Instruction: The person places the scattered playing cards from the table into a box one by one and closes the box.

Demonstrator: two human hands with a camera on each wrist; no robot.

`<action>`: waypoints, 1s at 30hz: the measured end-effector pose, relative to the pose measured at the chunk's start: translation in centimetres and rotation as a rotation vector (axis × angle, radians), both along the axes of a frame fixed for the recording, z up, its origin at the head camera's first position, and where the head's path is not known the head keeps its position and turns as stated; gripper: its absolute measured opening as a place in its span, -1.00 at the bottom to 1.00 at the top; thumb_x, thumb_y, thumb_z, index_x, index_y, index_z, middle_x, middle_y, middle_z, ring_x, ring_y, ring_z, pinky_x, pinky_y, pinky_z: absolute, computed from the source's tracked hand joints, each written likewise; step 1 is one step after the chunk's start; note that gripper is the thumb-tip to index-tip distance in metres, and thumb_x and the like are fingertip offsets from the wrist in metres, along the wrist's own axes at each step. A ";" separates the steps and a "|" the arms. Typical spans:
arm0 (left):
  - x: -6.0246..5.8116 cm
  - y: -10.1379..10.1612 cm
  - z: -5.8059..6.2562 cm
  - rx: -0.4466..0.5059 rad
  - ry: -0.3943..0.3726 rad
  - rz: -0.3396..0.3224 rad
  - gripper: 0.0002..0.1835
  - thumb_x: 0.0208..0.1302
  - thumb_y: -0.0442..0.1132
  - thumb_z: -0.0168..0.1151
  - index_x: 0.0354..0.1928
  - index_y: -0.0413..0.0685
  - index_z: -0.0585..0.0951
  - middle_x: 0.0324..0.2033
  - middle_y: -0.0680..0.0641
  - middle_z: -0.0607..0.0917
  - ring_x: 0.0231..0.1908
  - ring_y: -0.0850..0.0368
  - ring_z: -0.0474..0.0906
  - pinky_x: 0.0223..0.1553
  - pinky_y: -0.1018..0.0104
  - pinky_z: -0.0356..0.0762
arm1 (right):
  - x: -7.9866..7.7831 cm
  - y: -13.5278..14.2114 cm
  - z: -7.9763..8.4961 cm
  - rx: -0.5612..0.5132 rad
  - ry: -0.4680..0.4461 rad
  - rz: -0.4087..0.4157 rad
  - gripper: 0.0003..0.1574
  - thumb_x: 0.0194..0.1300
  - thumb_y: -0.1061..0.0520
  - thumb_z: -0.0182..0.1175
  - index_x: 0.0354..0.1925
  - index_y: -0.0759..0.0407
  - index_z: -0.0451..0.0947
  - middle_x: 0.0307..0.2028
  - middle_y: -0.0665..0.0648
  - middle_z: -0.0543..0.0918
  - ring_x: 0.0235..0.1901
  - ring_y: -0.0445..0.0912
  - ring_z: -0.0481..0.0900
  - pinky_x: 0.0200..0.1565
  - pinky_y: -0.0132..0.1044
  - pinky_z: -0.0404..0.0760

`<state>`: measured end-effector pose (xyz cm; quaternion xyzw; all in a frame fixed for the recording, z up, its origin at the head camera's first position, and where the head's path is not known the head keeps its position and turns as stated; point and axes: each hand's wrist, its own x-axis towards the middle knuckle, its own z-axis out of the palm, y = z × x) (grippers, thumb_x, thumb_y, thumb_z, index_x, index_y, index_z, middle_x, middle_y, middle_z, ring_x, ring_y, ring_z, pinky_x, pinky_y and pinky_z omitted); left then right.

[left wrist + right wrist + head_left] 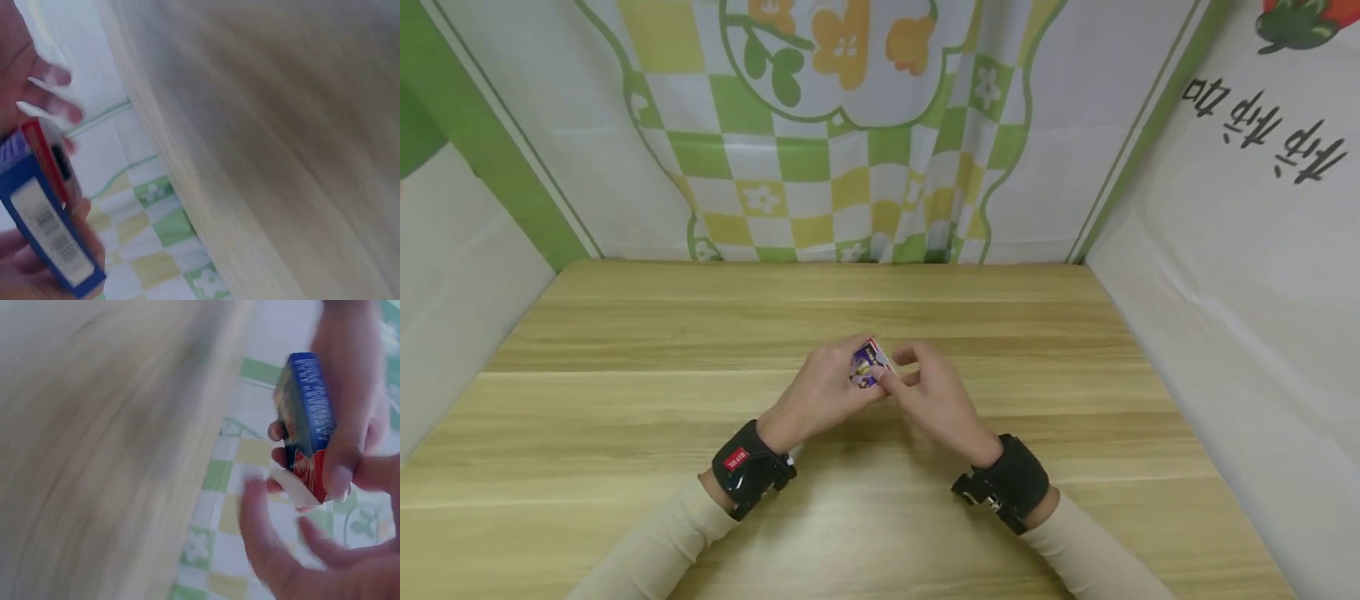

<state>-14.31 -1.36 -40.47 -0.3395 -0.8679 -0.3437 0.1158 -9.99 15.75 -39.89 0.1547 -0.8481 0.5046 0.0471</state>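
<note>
A small cardboard box (862, 368), purple with printed art on its front, is held up over the middle of the table. My left hand (827, 382) grips it, thumb along one side and fingers behind. The left wrist view shows a blue side with a white barcode label (53, 234). At the red end of the box, a white flap (296, 487) stands folded out in the right wrist view. The thumb of my right hand (938, 402) touches the box near that end. Its other fingers are spread apart around the flap. The inside of the box is hidden.
A light wood-grain table (625, 400) lies under both hands. Behind it hangs a green and yellow checked curtain (805, 158), and white cloth walls (1247, 275) close in the left and right sides. Each wrist wears a black strap (1015, 479) with a camera.
</note>
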 end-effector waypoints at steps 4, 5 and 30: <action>0.5 0.1 0.8 0.086 0.032 0.066 -0.22 -0.15 -0.09 0.47 0.15 -0.28 0.43 -0.38 -0.07 0.61 -0.42 0.13 0.44 -0.51 0.28 0.48 | -0.3 0.1 0.9 -0.274 -0.253 0.028 -0.62 0.32 0.09 0.19 -0.08 0.34 0.34 -0.38 0.36 0.67 -0.47 0.19 0.66 -0.39 0.09 0.66; 0.7 0.1 1.1 0.113 0.030 0.068 -0.18 -0.14 -0.08 0.49 0.18 -0.29 0.40 -0.37 -0.08 0.61 -0.42 0.13 0.45 -0.51 0.27 0.49 | -0.4 0.1 1.3 -0.319 -0.261 0.031 -0.62 0.32 0.11 0.19 -0.07 0.36 0.33 -0.40 0.39 0.67 -0.46 0.22 0.65 -0.37 0.08 0.66; 6.4 -0.7 14.0 0.811 -0.078 -0.115 -0.51 -0.04 -0.64 0.34 -0.08 -0.41 0.33 -0.19 -0.33 0.67 -0.18 0.03 0.60 -0.23 0.13 0.62 | 2.3 -1.6 9.2 -0.511 0.634 -0.133 -0.53 0.17 0.53 0.16 0.06 0.37 0.40 -0.32 0.32 0.60 -0.31 0.11 0.54 -0.21 -0.29 0.57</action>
